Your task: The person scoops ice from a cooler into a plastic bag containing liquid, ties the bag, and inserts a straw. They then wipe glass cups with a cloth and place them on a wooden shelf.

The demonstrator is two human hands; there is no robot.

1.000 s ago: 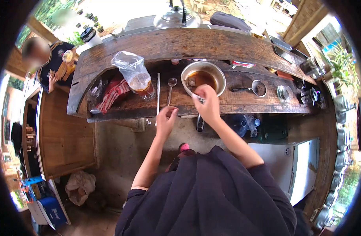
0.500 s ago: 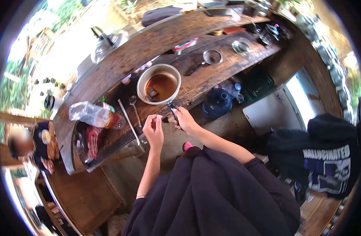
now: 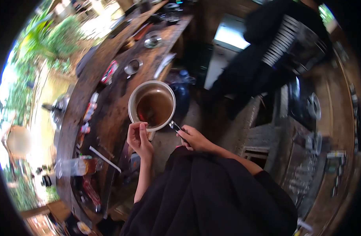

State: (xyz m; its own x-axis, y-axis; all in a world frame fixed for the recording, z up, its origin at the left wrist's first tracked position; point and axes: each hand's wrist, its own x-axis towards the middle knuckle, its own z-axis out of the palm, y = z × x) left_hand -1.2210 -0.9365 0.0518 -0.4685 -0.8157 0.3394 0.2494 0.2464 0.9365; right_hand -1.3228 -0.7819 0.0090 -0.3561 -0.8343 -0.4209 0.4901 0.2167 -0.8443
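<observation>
A metal saucepan [image 3: 133,98] of brown liquid hangs off the edge of the wooden counter [image 3: 109,102], partly over the floor. My right hand [image 3: 192,138] is closed round its dark handle [image 3: 175,126]. My left hand [image 3: 138,138] touches the pan's near rim with its fingers curled. Something dark lies in the liquid near the rim.
On the counter stand a small strainer [image 3: 132,67], a red packet [image 3: 109,72], a glass lid [image 3: 153,39] and a clear plastic bag of brown liquid [image 3: 76,166]. A blue water bottle [image 3: 183,92] sits under the counter. Another person in dark clothes [image 3: 267,47] stands beyond.
The view has swung right. The saucepan has left its spot on the counter and now hangs past the edge; my right hand stays on the handle, my left hand has come up to the rim.
</observation>
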